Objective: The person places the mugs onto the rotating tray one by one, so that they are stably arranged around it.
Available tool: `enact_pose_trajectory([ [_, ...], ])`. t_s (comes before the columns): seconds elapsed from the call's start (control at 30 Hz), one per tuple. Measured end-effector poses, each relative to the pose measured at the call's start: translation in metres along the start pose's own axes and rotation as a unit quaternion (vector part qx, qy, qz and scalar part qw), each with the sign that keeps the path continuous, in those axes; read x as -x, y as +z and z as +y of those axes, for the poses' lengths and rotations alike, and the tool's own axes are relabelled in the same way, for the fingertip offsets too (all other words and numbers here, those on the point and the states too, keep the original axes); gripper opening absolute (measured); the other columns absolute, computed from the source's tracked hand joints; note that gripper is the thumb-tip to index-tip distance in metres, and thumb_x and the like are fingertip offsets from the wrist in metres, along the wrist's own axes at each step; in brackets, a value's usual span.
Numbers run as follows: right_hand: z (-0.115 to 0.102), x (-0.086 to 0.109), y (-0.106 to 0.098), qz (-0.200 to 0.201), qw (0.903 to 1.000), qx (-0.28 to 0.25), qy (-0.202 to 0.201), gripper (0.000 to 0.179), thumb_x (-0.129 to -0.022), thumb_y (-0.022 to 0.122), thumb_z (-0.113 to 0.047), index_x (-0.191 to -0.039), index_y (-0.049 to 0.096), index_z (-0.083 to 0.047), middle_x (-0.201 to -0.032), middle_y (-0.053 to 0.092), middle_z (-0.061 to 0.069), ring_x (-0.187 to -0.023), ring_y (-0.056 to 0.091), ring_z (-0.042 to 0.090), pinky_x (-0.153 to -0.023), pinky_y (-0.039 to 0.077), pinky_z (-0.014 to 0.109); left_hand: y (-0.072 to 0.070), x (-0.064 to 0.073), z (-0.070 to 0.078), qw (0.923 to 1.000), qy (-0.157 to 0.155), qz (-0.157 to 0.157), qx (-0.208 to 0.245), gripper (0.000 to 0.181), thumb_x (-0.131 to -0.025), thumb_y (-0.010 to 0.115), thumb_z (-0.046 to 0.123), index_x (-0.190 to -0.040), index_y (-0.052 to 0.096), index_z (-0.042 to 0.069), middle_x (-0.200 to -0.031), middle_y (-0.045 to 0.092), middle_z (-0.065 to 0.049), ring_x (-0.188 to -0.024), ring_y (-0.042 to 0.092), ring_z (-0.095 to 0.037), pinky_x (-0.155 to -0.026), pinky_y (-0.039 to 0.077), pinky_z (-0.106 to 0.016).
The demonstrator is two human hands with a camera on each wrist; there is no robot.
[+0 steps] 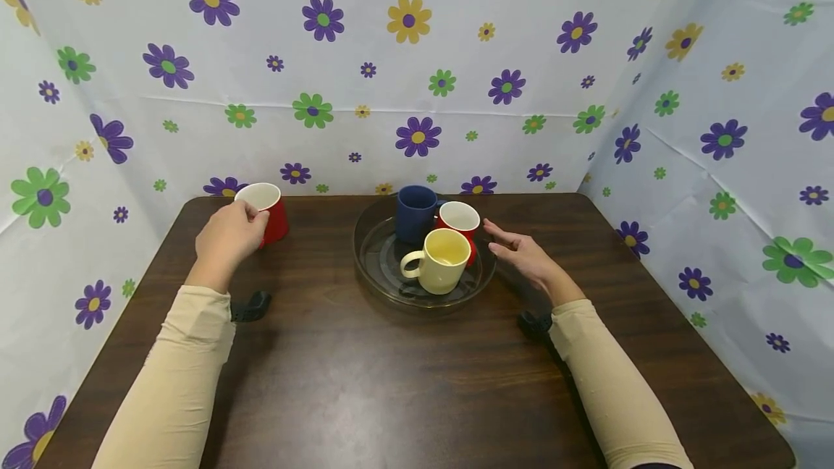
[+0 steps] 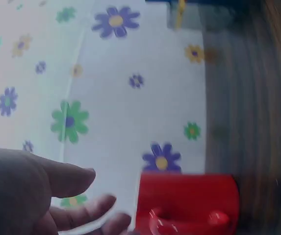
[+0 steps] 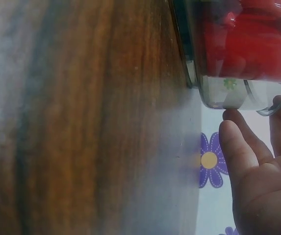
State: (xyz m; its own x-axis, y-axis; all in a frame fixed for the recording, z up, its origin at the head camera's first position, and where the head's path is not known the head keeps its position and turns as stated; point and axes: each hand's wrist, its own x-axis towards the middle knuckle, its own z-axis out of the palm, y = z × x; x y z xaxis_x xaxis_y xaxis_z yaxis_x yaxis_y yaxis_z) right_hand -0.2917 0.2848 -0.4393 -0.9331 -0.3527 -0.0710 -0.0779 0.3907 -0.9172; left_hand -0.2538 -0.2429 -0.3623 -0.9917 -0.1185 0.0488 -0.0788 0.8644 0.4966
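Observation:
At the table's far left stands a red mug [image 1: 276, 223] with a white inside, its handle facing the camera in the left wrist view. My left hand [image 1: 229, 237] is right beside that mug, thumb and fingers loosely extended; the left wrist view shows them not wrapped around it. A clear glass bowl [image 1: 373, 270] holds a dark blue mug [image 1: 415, 216], a second red mug [image 1: 460, 216] with a white inside, and a pale yellow mug [image 1: 443, 266]. My right hand [image 1: 528, 255] reaches to the bowl's right side, fingers extended near its rim; contact is unclear.
Everything stands on a dark brown wooden table [image 1: 391, 382] with rounded corners. A white flowered cloth [image 1: 365, 93] hangs behind it and along both sides. Dark wrist-camera mounts [image 1: 250, 307] stick out from both sleeves.

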Motion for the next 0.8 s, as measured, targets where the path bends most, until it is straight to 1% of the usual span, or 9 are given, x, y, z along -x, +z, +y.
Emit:
enact_pose_trajectory([
  [0.07, 0.001, 0.0, 0.001, 0.003, 1.0, 0.0, 0.005, 0.054, -0.105, 0.057, -0.02, -0.157, 0.04, -0.022, -0.166, 0.026, -0.007, -0.155, 0.017, 0.028, -0.12, 0.021, 0.059, 0.001, -0.001, -0.008, 0.9995, -0.027, -0.013, -0.014, 0.041, -0.104, 0.043, 0.037, -0.104, 0.061, 0.0, -0.111, 0.063, -0.03, -0.096, 0.058, -0.046, -0.078, 0.049, -0.068],
  [0.2, 0.002, 0.0, 0.001, 0.007, 0.9999, 0.005, 0.007, 0.053, -0.106, 0.056, -0.019, -0.157, 0.041, -0.023, -0.165, 0.026, -0.008, -0.155, 0.017, 0.028, -0.119, 0.022, 0.059, 0.006, -0.005, -0.017, 0.9977, -0.049, -0.041, -0.022, 0.045, -0.103, 0.043, 0.039, -0.09, 0.061, 0.001, -0.106, 0.064, -0.03, -0.093, 0.058, -0.045, -0.077, 0.05, -0.067],
  [0.37, 0.003, -0.001, 0.001, 0.006, 1.0, 0.003, 0.005, 0.052, -0.106, 0.056, -0.02, -0.156, 0.041, -0.024, -0.165, 0.027, -0.008, -0.155, 0.016, 0.027, -0.12, 0.021, 0.059, 0.011, -0.01, -0.025, 0.9976, -0.061, -0.032, 0.005, 0.046, -0.103, 0.044, 0.038, -0.102, 0.049, -0.007, -0.103, 0.059, -0.031, -0.09, 0.058, -0.045, -0.07, 0.052, -0.059],
  [0.43, 0.003, -0.002, 0.001, 0.002, 1.0, 0.003, 0.004, 0.053, -0.106, 0.056, -0.021, -0.157, 0.041, -0.023, -0.165, 0.027, -0.009, -0.155, 0.016, 0.026, -0.12, 0.02, 0.058, 0.013, -0.011, -0.029, 0.9973, -0.06, -0.033, 0.027, 0.045, -0.103, 0.044, 0.037, -0.104, 0.048, -0.008, -0.098, 0.058, -0.029, -0.086, 0.056, -0.042, -0.068, 0.051, -0.054],
  [0.5, 0.003, -0.002, 0.001, 0.001, 1.0, 0.003, 0.004, 0.053, -0.106, 0.057, -0.022, -0.157, 0.041, -0.024, -0.165, 0.027, -0.009, -0.155, 0.017, 0.025, -0.12, 0.021, 0.058, 0.017, -0.013, -0.033, 0.9951, -0.06, -0.043, 0.066, 0.044, -0.105, 0.043, 0.035, -0.107, 0.049, -0.009, -0.095, 0.058, -0.026, -0.081, 0.058, -0.036, -0.068, 0.054, -0.047],
  [0.6, 0.003, -0.002, 0.001, -0.002, 1.0, 0.005, 0.005, 0.054, -0.106, 0.057, -0.024, -0.157, 0.04, -0.025, -0.165, 0.026, -0.01, -0.155, 0.017, 0.025, -0.12, 0.021, 0.058, 0.022, -0.013, -0.037, 0.9843, -0.065, -0.075, 0.146, 0.049, -0.107, 0.041, 0.034, -0.121, 0.046, -0.013, -0.103, 0.059, -0.028, -0.083, 0.064, -0.033, -0.071, 0.061, -0.037],
  [0.7, 0.003, -0.002, 0.0, -0.003, 1.0, 0.003, 0.004, 0.053, -0.106, 0.056, -0.024, -0.157, 0.04, -0.024, -0.165, 0.026, -0.009, -0.154, 0.018, 0.027, -0.119, 0.023, 0.058, 0.027, -0.014, -0.039, 0.9637, -0.075, -0.114, 0.229, 0.056, -0.11, 0.036, 0.035, -0.138, 0.034, -0.015, -0.124, 0.055, -0.035, -0.098, 0.069, -0.039, -0.075, 0.062, -0.038],
  [0.77, 0.003, -0.002, 0.0, -0.004, 1.0, -0.002, 0.001, 0.053, -0.106, 0.055, -0.024, -0.157, 0.04, -0.023, -0.165, 0.025, -0.008, -0.154, 0.019, 0.027, -0.119, 0.025, 0.057, 0.03, -0.014, -0.04, 0.9495, -0.076, -0.131, 0.275, 0.057, -0.111, 0.032, 0.036, -0.14, 0.033, -0.014, -0.132, 0.051, -0.035, -0.106, 0.068, -0.039, -0.077, 0.062, -0.039],
  [0.8, 0.004, -0.002, -0.001, -0.004, 1.0, -0.005, -0.001, 0.053, -0.106, 0.056, -0.024, -0.157, 0.04, -0.022, -0.165, 0.026, -0.008, -0.154, 0.019, 0.027, -0.118, 0.026, 0.056, 0.032, -0.015, -0.039, 0.9436, -0.075, -0.135, 0.293, 0.057, -0.111, 0.03, 0.036, -0.139, 0.033, -0.014, -0.133, 0.051, -0.035, -0.104, 0.069, -0.037, -0.077, 0.062, -0.039],
])
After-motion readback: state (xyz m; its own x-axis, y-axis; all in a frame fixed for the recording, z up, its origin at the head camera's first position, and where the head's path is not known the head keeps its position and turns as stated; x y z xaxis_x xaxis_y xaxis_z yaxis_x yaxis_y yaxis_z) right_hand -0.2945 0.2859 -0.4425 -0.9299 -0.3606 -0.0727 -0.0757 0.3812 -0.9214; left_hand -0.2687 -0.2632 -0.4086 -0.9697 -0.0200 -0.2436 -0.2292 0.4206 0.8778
